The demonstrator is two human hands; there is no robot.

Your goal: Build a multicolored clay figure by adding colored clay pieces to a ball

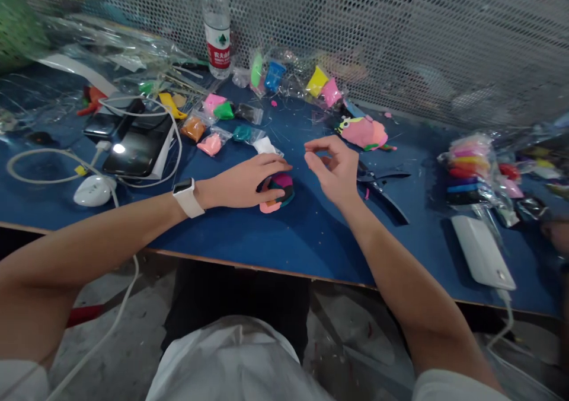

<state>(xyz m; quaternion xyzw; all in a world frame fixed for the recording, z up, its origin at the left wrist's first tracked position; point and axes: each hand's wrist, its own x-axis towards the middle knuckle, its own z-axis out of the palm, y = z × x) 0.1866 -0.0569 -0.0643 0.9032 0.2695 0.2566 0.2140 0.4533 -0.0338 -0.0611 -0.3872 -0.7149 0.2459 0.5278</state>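
the left hand is curling its grip over the multicoloured clay lump, pinning it to the table. just right of the lump the right hand is hovering, grip pinched, contents unclear. pressing too firmly could be smearing the lump's colours together.

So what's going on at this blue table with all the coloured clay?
A person sits at the blue table. The left hand lies over a lump of pink, purple and dark clay, fingers on top of it. The right hand hovers just beside it, thumb and forefinger pinched; whether they hold anything is unclear. Around them lie bags of coloured clay, a pink clay figure and black scissors.
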